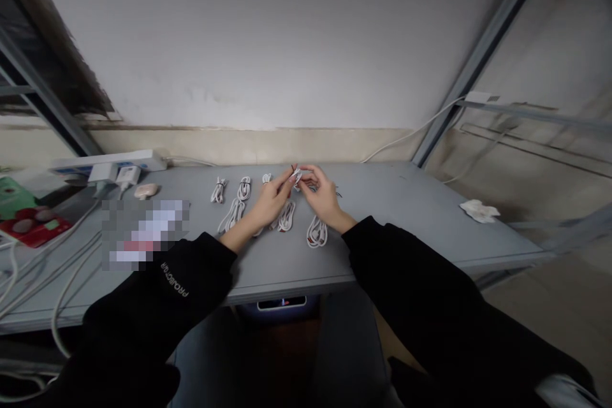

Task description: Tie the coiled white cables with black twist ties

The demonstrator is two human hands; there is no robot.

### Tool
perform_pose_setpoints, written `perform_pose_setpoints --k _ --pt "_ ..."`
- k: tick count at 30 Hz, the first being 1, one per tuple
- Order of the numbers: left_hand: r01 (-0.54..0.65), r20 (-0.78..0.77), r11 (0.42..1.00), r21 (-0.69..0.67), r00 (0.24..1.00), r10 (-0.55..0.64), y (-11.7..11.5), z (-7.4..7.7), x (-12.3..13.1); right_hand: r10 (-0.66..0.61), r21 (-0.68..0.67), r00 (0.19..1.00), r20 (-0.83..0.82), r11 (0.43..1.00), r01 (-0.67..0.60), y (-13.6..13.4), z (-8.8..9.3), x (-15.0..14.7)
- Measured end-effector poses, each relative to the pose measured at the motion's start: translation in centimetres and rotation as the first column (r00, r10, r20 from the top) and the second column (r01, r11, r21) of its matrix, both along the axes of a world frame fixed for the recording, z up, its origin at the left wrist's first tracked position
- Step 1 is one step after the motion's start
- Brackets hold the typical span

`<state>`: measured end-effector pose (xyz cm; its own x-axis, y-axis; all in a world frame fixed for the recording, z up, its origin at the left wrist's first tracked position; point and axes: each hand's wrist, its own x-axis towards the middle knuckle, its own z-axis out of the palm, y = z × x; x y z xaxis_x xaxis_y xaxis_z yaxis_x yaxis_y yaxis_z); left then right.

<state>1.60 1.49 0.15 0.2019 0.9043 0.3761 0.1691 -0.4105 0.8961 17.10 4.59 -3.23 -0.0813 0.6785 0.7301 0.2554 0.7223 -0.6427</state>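
A small bundle of white cable (297,176) is pinched between my two hands above the middle of the table. My left hand (273,199) grips it from the left, where a thin dark tie (293,168) sticks up by the fingertips. From the other side, the curled fingers of my right hand (321,194) close on the same bundle. Behind and left of my hands lie bundled white cables (244,188), bound with dark ties. Nearer me are looser coils, one (317,233) below my right wrist and another (285,217) between my forearms. Thin dark strands (338,192) show beside my right hand.
At the left, a power strip (109,160) holds white plugs, with cords running over the grey table (406,229). A pink case (146,190) and a pixelated flat object (148,233) lie near it. Crumpled white tissue (479,211) sits at the right. Metal posts (442,115) frame the table.
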Motion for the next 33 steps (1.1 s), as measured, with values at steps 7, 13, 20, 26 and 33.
perform_pose_setpoints --k 7,13,20,26,33 --pt "0.119 0.172 0.980 -0.162 0.981 -0.091 0.0 0.1 0.0 -0.007 0.003 1.000 -0.019 1.000 0.007 -0.1 0.1 0.0" --pt "0.149 0.295 0.972 -0.180 0.951 -0.091 0.0 0.2 -0.1 -0.007 0.018 1.000 0.018 1.000 0.006 -0.4 0.5 -0.1" --pt "0.154 0.312 0.972 -0.179 0.945 -0.093 0.1 0.1 0.0 -0.040 0.142 0.986 0.161 0.990 0.017 -0.9 0.9 0.2" --pt "0.181 0.295 0.977 -0.112 0.945 -0.142 0.3 -0.2 -0.1 -0.036 0.114 0.996 0.083 0.993 0.026 -0.1 0.6 0.3" --pt "0.231 0.304 0.958 -0.169 0.937 -0.172 0.7 -0.3 -0.3 -0.002 0.104 0.996 0.090 0.995 -0.008 0.4 0.4 0.7"
